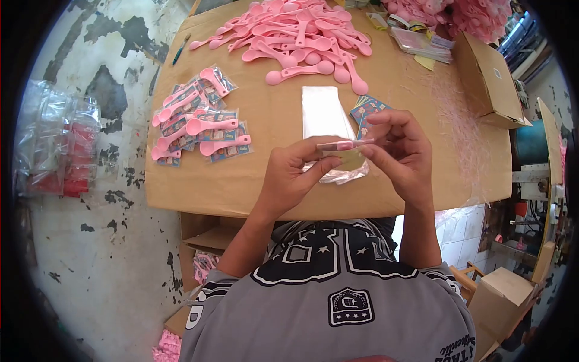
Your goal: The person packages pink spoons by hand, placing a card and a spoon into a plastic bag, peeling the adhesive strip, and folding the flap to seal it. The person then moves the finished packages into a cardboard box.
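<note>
Above the table's front edge, a small clear plastic bag (347, 154) with something pink in it, seemingly a spoon, is stretched between my two hands. My left hand (288, 175) pinches the bag's left end between thumb and fingers. At the other end, my right hand (403, 154) has its thumb against the bag and its fingers curled above; the exact grip is partly hidden. Beneath the hands lies a stack of clear bags (325, 111), with blue printed cards (369, 110) beside it to the right.
Loose pink spoons (301, 36) are heaped at the back. Bagged spoons with cards (202, 120) form a pile at left, near a pen (180, 50). A cardboard box (491, 78) stands at right, by plastic packs (422, 43). Plastic sheets (60, 142) hang far left.
</note>
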A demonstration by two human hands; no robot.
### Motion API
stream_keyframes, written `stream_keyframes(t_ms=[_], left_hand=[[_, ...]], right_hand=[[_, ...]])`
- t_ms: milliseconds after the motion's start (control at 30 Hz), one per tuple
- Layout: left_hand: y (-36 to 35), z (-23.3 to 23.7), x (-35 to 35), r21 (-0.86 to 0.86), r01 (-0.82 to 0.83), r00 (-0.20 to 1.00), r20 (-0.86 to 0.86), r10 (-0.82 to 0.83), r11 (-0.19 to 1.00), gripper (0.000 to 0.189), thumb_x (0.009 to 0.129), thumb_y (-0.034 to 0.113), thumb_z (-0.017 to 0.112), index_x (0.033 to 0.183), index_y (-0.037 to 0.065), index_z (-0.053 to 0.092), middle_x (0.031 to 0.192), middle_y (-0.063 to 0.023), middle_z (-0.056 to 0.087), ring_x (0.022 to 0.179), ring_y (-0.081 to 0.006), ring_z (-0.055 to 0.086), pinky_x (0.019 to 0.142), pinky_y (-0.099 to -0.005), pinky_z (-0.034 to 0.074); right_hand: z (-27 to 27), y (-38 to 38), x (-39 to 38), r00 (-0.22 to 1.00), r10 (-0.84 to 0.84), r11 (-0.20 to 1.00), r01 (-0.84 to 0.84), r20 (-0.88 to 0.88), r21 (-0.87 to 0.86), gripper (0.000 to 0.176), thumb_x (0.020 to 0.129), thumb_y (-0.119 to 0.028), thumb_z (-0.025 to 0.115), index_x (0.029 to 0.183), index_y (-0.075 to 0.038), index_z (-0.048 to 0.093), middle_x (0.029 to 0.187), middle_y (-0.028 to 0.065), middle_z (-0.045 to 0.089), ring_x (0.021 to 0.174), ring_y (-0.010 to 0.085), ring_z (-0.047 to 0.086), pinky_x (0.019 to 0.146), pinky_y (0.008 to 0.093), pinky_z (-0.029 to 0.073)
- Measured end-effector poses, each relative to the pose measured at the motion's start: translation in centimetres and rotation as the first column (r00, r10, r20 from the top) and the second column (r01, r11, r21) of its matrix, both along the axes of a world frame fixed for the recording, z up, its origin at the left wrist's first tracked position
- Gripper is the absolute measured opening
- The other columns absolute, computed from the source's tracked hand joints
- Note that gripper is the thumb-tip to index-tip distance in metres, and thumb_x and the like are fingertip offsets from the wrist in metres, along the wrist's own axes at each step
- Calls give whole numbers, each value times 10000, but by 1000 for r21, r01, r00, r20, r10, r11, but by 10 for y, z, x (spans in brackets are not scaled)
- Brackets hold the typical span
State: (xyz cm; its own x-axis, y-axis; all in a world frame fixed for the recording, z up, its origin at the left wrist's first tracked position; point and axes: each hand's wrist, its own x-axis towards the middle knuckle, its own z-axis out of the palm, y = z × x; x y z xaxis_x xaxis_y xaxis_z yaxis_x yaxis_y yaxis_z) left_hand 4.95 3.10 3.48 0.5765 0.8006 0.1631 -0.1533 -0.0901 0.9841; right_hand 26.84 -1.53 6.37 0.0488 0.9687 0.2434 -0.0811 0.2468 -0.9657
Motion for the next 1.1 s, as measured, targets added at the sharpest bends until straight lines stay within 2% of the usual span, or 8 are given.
stream_keyframes(t_ms=[100,200,233,400,567,667,867,1100], left_hand=[[4,15,-14,301,-232,958,-94,271,925,341,960,-69,680,1286,17,726,1192,-107,784,1042,-155,749,919,-303,586],[29,24,-62,732,-440,711,-71,700,521,385,958,-124,635,1297,34,727,1209,-95,781,1049,-145,746,885,-306,596],[33,30,-77,507,-589,686,-98,721,630,405,954,-142,614,1306,26,721,1277,-93,755,1084,-160,740,884,-310,596],[46,40,-107,642,-544,574,-184,798,540,457,960,-102,530,1388,1,651,1335,-134,714,1343,-245,611,1151,-393,448],[24,4,-55,481,-431,660,-409,630,763,267,959,184,705,1154,2,699,1079,-113,714,1023,-257,650,889,-398,493],[27,-23,-17,514,-225,625,-576,527,828,362,907,346,803,952,12,667,895,-122,629,891,-308,603,820,-428,467],[32,-36,-7,643,-156,576,-557,598,750,280,939,225,770,912,-17,632,856,-116,598,785,-266,596,766,-405,491],[36,-24,-14,219,-434,707,-519,481,874,249,950,181,756,985,-15,607,874,-123,609,709,-225,560,683,-360,486]], right_hand=[[2,-2,11,986,-165,986,164,0,41,315,951,50,727,1248,0,636,1003,-4,646,888,39,606,760,190,495],[-3,-1,41,914,-341,940,332,221,76,217,977,-48,731,1187,-19,685,999,5,663,866,44,606,737,196,484],[-2,-3,51,867,-355,930,364,350,42,212,977,-78,736,1179,-27,692,994,8,664,852,45,603,728,198,479],[-13,-10,68,624,-313,901,433,716,17,290,933,-196,774,1172,-46,707,1036,79,670,864,169,619,770,310,503],[-32,2,50,313,-364,900,363,877,243,363,889,-240,805,1160,-27,691,1086,143,651,970,321,609,883,426,500],[-40,12,55,431,-269,922,373,861,101,349,879,-233,812,1110,-13,670,1026,136,647,983,317,607,892,416,493],[-40,14,61,658,-253,892,443,709,-93,236,915,-179,783,985,14,669,864,127,657,796,254,622,726,388,492],[-34,5,44,695,-446,846,533,564,12,200,998,-180,724,964,15,698,757,67,653,630,114,505,581,299,415]])
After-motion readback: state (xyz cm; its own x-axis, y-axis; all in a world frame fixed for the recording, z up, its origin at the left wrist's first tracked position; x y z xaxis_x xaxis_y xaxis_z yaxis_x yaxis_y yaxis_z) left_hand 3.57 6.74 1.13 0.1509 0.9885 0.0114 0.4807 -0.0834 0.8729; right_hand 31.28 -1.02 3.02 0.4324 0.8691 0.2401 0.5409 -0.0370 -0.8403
